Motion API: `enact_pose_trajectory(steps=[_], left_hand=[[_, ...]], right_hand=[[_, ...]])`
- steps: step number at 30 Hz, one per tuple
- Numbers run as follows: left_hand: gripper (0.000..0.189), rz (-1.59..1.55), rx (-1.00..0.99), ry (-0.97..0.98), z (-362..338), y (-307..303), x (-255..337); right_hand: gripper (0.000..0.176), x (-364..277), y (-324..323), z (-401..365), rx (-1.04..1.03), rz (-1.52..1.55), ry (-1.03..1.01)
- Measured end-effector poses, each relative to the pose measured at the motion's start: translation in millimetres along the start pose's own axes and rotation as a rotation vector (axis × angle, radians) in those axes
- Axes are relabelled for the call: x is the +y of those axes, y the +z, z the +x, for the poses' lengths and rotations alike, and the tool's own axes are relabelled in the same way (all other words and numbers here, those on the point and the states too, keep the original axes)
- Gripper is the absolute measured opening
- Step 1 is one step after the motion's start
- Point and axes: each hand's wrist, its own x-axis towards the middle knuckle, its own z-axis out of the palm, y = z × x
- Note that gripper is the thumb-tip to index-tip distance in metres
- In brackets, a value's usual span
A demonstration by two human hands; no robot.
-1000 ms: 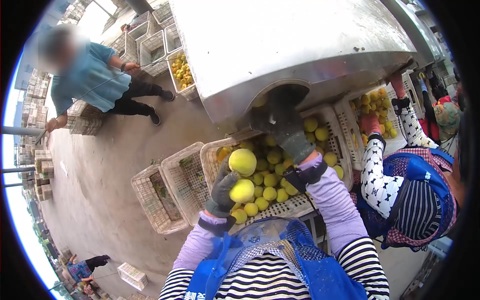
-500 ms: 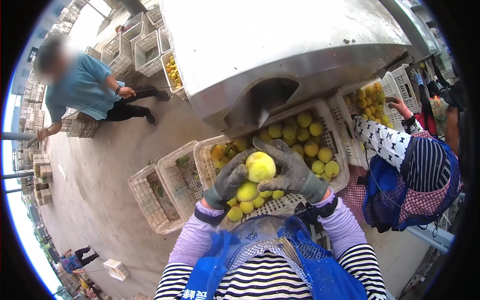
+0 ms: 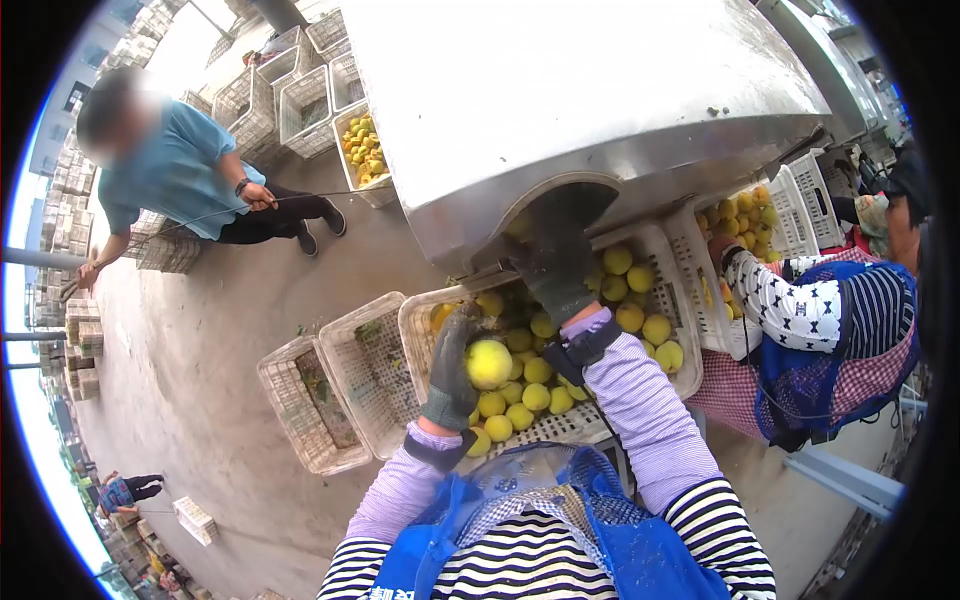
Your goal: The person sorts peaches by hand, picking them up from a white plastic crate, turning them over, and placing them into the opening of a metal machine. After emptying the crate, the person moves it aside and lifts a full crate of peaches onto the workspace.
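My left hand (image 3: pixel 453 362), in a dirty grey work glove, is closed around a yellow peach (image 3: pixel 489 364) above the near left part of a white plastic crate (image 3: pixel 412 345). Several more yellow peaches (image 3: pixel 537 371) lie in that crate. My right hand (image 3: pixel 553 262), gloved the same way, reaches up into the dark arched opening (image 3: pixel 590 203) of the metal machine. Its fingers are lost in the shadow there, with a faint yellowish patch beside them, so I cannot make out what they hold.
The metal machine (image 3: pixel 600 90) fills the top centre. Two white crates (image 3: pixel 365 370) stand left of mine. A co-worker (image 3: pixel 800 330) bends over a peach crate (image 3: pixel 690 240) on the right. Another person (image 3: pixel 170 165) stands at left, holding a thin line, near stacked crates (image 3: pixel 303 110).
My hands were together around peaches over the crate. The right hand has gone up into the machine's opening; the left has stayed low with a peach. The view has shifted slightly.
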Motion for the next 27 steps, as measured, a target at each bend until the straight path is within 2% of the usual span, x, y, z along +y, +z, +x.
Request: enact_pose_trajectory(steps=[2, 3, 4, 7, 8, 11, 13, 14, 17, 20, 23, 26, 27], left_hand=[[0.051, -0.054, -0.040, -0.039, 2.1, -0.9, 8.0], [0.053, -0.083, -0.056, -0.055, -0.8, -1.5, 10.0], [0.056, -0.318, -0.008, -0.161, -0.7, 2.2, -2.7], [0.050, -0.132, -0.016, -0.058, 7.1, -0.2, 23.0], [0.048, -0.276, -0.018, -0.142, 10.5, 2.5, 27.5], [0.046, -0.718, -0.026, -0.359, 11.3, 15.2, 40.2], [0.048, -1.025, -0.023, -0.467, 13.5, 21.8, 50.5], [0.051, -1.020, -0.059, -0.431, 12.5, 23.4, 43.7], [0.051, -0.749, -0.052, -0.407, 12.9, 27.3, 45.1], [0.051, -0.575, -0.043, -0.521, 13.7, 32.2, 50.6], [0.050, -0.377, -0.071, -0.344, 17.7, 32.7, 49.4], [0.049, -0.294, -0.057, -0.293, 24.7, 35.3, 51.4], [0.048, -0.324, 0.008, -0.323, 28.5, 37.7, 50.4]], right_hand=[[0.073, 2.3, 0.5, 9.1, -0.138, -0.059, 0.006], [0.076, 1.6, -7.2, 1.8, -0.163, 0.048, 0.055], [0.079, -1.3, -24.9, 2.1, -0.191, 0.156, 0.103], [0.086, -18.3, -74.8, -22.7, -0.380, 0.407, 0.139], [0.088, -22.9, -86.3, -38.4, -0.464, 0.477, 0.141], [0.087, -45.5, -97.1, -78.6, -0.511, 0.300, -0.131], [0.084, -35.5, -89.5, -87.1, -0.425, 0.437, -0.015], [0.082, -31.4, -86.8, -88.5, -0.379, 0.505, 0.040], [0.080, -28.0, -97.0, -82.1, -0.341, 0.606, 0.129], [0.081, -19.8, -94.3, -81.6, -0.281, 0.511, 0.099], [0.082, -16.7, -105.9, -73.5, -0.314, 0.417, 0.077], [0.081, -18.4, -115.7, -62.7, -0.223, 0.207, -0.035], [0.079, -17.5, -112.9, -59.0, -0.214, 0.184, -0.004]])
